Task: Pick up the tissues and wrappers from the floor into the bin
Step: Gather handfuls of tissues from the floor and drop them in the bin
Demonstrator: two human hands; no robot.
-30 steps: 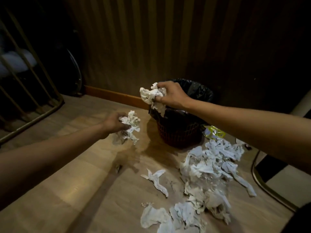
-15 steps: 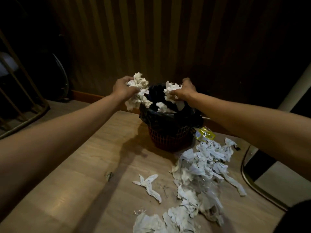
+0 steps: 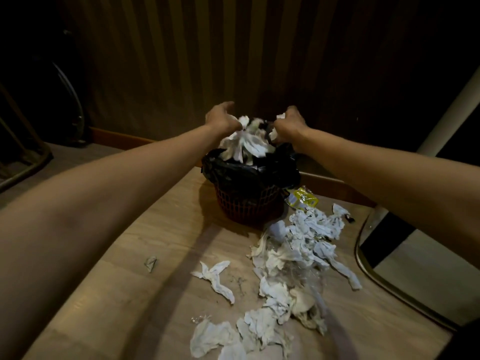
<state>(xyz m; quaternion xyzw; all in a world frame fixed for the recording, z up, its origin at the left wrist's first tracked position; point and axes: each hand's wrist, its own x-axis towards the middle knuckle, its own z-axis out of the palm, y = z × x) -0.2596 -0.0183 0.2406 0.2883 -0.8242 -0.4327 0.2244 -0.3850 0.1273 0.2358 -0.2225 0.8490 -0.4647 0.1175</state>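
Observation:
A red mesh bin (image 3: 249, 206) with a black liner stands on the wooden floor by the wall. My left hand (image 3: 220, 116) and my right hand (image 3: 291, 122) are both over its mouth. White tissues (image 3: 246, 144) hang blurred from my fingers down into the liner, and my right hand still pinches small white bits. A big heap of crumpled tissues (image 3: 304, 237) lies on the floor right of the bin, with a yellow wrapper (image 3: 302, 200) beside it. A single twisted tissue (image 3: 215, 276) lies nearer me, and more tissues (image 3: 233, 336) sit at the bottom.
A striped dark wall with a wooden baseboard (image 3: 117, 137) runs behind the bin. A metal frame (image 3: 23, 167) stands at far left. A curved metal-edged base (image 3: 363, 258) and a white post (image 3: 454, 107) are at right. A small scrap (image 3: 150, 263) lies on the floor at left.
Both hands carried their tissue wads from beside the bin's rim to above its middle, and the tissues now trail down into the liner.

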